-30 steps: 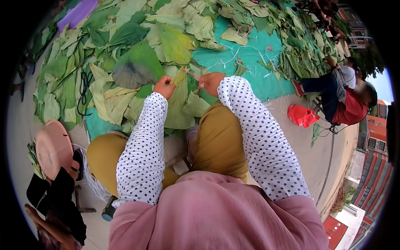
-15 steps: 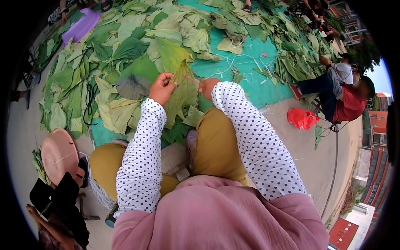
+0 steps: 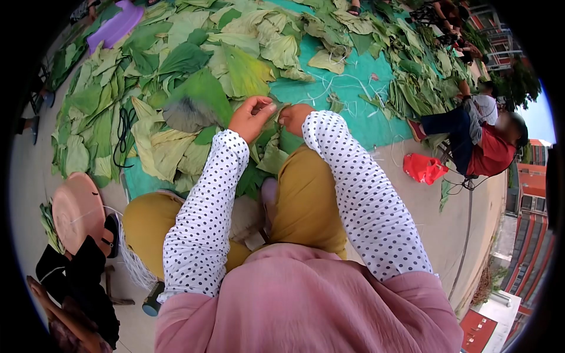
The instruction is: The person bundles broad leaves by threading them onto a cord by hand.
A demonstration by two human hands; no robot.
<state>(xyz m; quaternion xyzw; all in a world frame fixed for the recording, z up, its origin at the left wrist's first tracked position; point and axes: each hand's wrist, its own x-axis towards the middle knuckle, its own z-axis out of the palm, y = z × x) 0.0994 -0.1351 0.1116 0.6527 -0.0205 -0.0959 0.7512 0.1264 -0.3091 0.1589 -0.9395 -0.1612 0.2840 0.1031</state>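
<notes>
My left hand (image 3: 252, 119) is raised over the leaves in front of my knees, fingers curled and thumb close to them. What it pinches, if anything, is too small to make out. Close beside it, my right hand (image 3: 296, 119) is closed, with its fingertips at the edge of a narrow green leaf (image 3: 275, 114) that shows between the two hands. Much of that leaf is hidden or edge-on. Just beyond my hands lie a yellow-green leaf (image 3: 246, 72) and a green leaf with a dark grey patch (image 3: 197, 105).
Large leaves (image 3: 170, 154) cover a green sheet (image 3: 353, 126) with white strings (image 3: 338, 82). A purple basin (image 3: 116, 26), a pink basin (image 3: 78, 213), a black cord (image 3: 122, 135) and a red bag (image 3: 425, 169) lie around. A person in red (image 3: 493, 147) sits at right; another person's arm (image 3: 73, 315) is at lower left.
The folded leaf stood upright between my hands with a reddish strand at my right fingers; now it is mostly out of sight and the strand does not show. My left hand has moved right, closer to my right.
</notes>
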